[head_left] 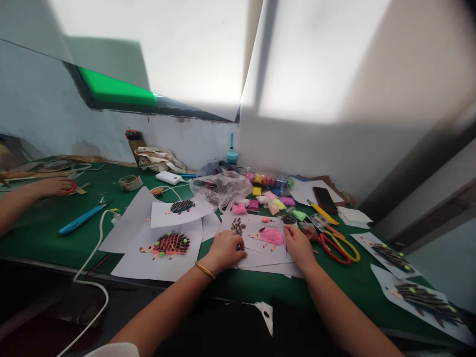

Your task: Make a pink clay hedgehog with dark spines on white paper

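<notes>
Pink clay hedgehog figure with a pale peach snout [273,236]: lying flat on a rectangular white paper sheet [265,259], between my two hands; its rounded body is just beside my right fingertips, so that hand is the nearer; the snout end lies toward my left, a little beyond those fingers.
Snout and long axis: the snout points left; the long axis runs crosswise from one hand to the other, roughly along the near edge of the green tabletop [256,287]; the small peach feet point toward me.
Bare left hand with a thin gold bangle [225,249]: at the sheet's left side, thumb and fingers drawn narrow; I cannot tell whether anything is between them.
Bare right hand [298,245]: fingertips at the sheet's right edge, set close together; whether they pinch the paper or only rest on it, I cannot tell.
Dark, pale-striped seeds in a loose pile [238,226]: just beyond my left fingers, left of the snout.
Small wrapped packets of bright clay [287,201]: beyond both hands.
Orange clay hedgehog covered in dark seeds [173,244]: on paper, left of my left hand; its snout also points left.
</notes>
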A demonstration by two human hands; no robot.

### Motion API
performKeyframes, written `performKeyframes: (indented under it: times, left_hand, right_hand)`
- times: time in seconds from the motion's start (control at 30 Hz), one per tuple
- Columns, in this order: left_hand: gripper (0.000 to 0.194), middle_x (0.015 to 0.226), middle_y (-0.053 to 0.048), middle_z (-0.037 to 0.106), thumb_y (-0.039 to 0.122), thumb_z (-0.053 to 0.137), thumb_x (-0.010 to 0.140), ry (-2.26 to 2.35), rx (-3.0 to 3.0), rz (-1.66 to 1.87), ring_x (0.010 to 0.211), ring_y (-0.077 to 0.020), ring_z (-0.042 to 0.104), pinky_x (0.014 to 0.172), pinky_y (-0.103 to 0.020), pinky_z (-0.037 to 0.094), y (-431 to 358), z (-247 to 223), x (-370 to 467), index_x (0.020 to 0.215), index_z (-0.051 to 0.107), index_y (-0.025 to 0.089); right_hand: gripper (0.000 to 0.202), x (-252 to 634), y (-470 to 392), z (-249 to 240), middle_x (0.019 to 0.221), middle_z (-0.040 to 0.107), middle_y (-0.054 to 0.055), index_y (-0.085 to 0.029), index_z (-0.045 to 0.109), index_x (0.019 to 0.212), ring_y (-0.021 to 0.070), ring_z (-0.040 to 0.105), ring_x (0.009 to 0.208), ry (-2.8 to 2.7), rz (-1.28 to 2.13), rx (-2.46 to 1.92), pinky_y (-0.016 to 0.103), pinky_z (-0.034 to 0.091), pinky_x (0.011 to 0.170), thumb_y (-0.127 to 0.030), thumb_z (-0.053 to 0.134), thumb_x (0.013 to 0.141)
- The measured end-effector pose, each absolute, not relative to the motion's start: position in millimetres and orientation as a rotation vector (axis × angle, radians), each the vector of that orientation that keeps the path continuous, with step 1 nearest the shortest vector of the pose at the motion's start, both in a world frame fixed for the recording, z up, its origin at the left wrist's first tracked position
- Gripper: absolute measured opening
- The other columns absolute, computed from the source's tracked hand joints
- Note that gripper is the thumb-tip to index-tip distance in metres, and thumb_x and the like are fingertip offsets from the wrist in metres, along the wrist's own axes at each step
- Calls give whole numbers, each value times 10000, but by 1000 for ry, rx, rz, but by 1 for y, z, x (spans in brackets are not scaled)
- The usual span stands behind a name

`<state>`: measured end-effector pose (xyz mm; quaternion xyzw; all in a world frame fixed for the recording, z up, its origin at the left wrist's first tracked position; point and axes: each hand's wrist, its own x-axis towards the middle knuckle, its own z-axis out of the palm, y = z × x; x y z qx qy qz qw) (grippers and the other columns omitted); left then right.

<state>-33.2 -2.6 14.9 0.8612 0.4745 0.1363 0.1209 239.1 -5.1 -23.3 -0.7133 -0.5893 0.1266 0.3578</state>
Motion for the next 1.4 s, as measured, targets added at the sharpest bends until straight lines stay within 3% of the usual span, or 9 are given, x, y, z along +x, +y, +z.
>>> performKeyframes:
  times: [0.3,0.5,0.7,0.8,0.9,1.0,1.2,1.4]
  left_hand:
    - [104,920,-45,643,316,664,804,1363,2590,333,926,-228,567,800,-349,377,-6,20,-29,790,680,214]
    - [89,929,-52,642,261,563,888,1372,2568,468,905,-209,581,789,-310,407,-2,26,-28,876,610,186]
    - [158,923,-24,665,312,523,914,1326,2418,596,835,-187,612,720,-277,428,3,24,-22,1005,610,216]
    - [235,998,-36,665,292,527,904,1166,2508,539,914,-194,608,797,-281,434,1,19,-16,1106,636,244]
    - [223,911,-62,651,246,494,901,1018,2680,343,865,-204,601,791,-302,431,-6,13,-10,997,695,243]
    - [250,855,-78,623,244,451,915,992,2781,271,814,-207,580,760,-319,423,-14,10,-8,930,700,234]
    - [283,858,-68,600,226,423,924,989,2825,334,802,-210,553,738,-322,405,-18,7,-11,998,695,245]
    - [325,874,-71,606,266,386,944,989,2781,321,824,-212,551,768,-322,403,-17,5,-12,1053,692,251]
  right_hand:
    - [341,242,1,-28,1044,700,72,-201,716,984,237,584,1045,-1761,168,-1790,365,408,959,-261,407,854]
    - [477,250,3,-35,1037,678,74,-191,624,1191,225,586,1019,-1594,227,-1838,361,435,932,-158,370,789]
    - [547,259,3,-38,1120,656,90,-172,609,1224,211,602,1032,-1525,316,-1789,352,462,928,-118,372,734]
    - [488,260,2,-37,1155,646,103,-165,651,1177,230,579,1082,-1635,222,-1795,372,434,977,-138,408,755]
    - [398,260,1,-36,1140,647,119,-161,702,1089,241,582,1066,-1743,108,-1823,371,419,985,-155,438,791]
    - [349,259,1,-31,1080,657,122,-180,720,1045,247,600,998,-1784,16,-1912,355,437,908,-162,445,831]
    - [295,242,16,-1,984,654,105,-194,710,964,217,604,869,-1834,-32,-1947,304,420,741,-283,432,919]
    - [197,207,62,13,927,704,53,-217,719,891,191,602,901,-2056,60,-1715,265,405,765,-198,527,847]
